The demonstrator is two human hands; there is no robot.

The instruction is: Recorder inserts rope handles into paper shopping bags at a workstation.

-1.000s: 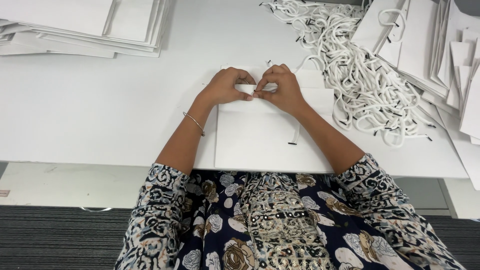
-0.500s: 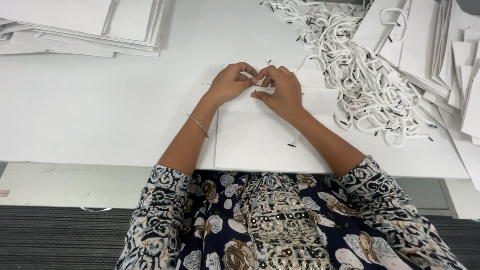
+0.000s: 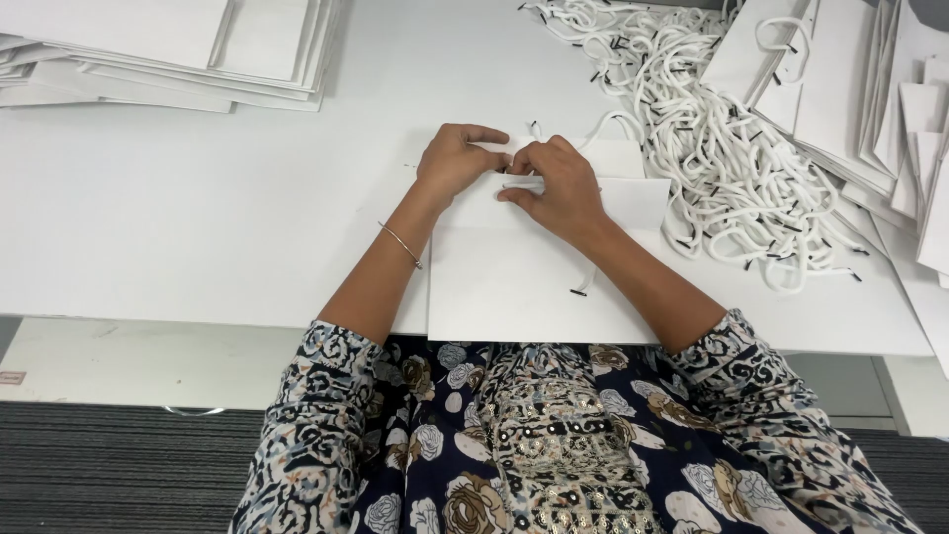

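A flat white paper bag [image 3: 514, 282] lies on the white table [image 3: 198, 218] in front of me, its top edge away from me. My left hand [image 3: 457, 158] and my right hand [image 3: 559, 183] meet at that top edge, fingers pinched on a white cord [image 3: 524, 183] at the bag's rim. One black-tipped end of the cord [image 3: 581, 287] lies loose on the bag's face. A thin bracelet sits on my left wrist.
A heap of white cords with black tips [image 3: 722, 148] lies to the right. Finished white bags [image 3: 870, 89] are stacked at the far right. Stacks of flat white bags [image 3: 168, 49] lie at the far left. The table's front edge is at my lap.
Both hands have stayed at the bag's top edge. The short cord end that stuck up between the fingers half a second ago is now down and tucked under my right hand.
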